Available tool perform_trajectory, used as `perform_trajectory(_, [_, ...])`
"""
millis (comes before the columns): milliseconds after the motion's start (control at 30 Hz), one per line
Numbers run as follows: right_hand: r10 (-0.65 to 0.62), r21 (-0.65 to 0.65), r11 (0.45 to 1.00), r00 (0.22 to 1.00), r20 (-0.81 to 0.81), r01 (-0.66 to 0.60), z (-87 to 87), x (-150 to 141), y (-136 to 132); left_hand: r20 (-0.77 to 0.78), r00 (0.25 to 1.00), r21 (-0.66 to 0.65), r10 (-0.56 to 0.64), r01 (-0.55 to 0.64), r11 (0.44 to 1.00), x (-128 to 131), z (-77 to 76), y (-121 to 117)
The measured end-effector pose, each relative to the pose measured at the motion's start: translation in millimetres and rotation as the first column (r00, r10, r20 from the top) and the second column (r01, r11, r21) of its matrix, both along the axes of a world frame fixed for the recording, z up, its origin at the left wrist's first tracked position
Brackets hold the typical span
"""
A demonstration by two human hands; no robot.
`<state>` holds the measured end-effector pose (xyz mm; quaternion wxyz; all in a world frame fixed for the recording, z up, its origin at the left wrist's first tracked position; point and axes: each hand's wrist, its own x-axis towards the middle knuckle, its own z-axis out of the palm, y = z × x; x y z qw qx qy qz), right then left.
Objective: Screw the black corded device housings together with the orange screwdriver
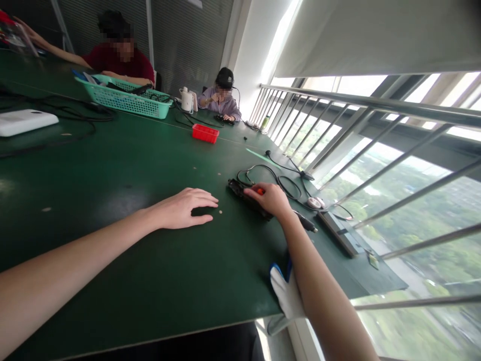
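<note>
My left hand [184,208] rests on the green table [188,281], fingers stretched out and thumb apart, with nothing in it. To its right, my right hand [272,198] reaches over a long black case or tray [236,188], its fingers bent together at it. A small orange piece [260,191] shows between thumb and fingers; whether they grip it or something under it is hidden. Just right of the case lies a black pen-like tool [306,222] with a metal tip. A white and blue glove [283,291] lies under my right forearm at the table edge.
Coiled black cables [289,188] and a long grey box [338,233] lie toward the railing [338,100]. Farther back stand a red tray [205,134], a teal basket [128,103] and a white device [26,123]. Two people [139,62] sit across the table.
</note>
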<state>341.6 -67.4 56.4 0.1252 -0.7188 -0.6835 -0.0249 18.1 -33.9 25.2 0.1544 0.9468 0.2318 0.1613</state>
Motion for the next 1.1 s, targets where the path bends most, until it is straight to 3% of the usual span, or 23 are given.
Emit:
perform_trajectory(100, [-0.291,0.118,0.95,0.957,-0.015,0.29,-0.2,25.4,4.0,0.08,0.993,-0.015,0.087,-0.086,0.996,0.9,-5.0,4.5])
perform_trajectory(200, [-0.374,0.08,0.924,0.928,-0.009,0.373,-2.2,47.4,4.0,0.116,0.986,-0.026,0.123,-0.12,0.992,-0.2,-6.9,8.4])
perform_trajectory(367, [-0.385,0.037,0.922,0.923,-0.007,0.385,-8.9,55.3,6.9,0.117,0.98,-0.016,0.163,-0.162,0.987,-9.0,-3.3,11.4])
perform_trajectory(633, [-0.345,0.014,0.939,0.938,0.041,0.344,-9.0,39.9,13.5,-0.037,0.966,-0.069,0.256,-0.258,0.964,-20.3,-1.7,12.2])
perform_trajectory(900, [-0.387,0.013,0.922,0.916,0.108,0.388,-9.1,28.3,9.7,-0.202,0.905,0.02,0.374,-0.378,0.926,-19.5,0.8,12.2])
perform_trajectory(1100, [-0.336,0.006,0.941,0.927,0.164,0.34,-7.0,18.5,6.5,-0.097,0.948,-0.053,0.304,-0.31,0.949,-23.0,-0.8,14.7])
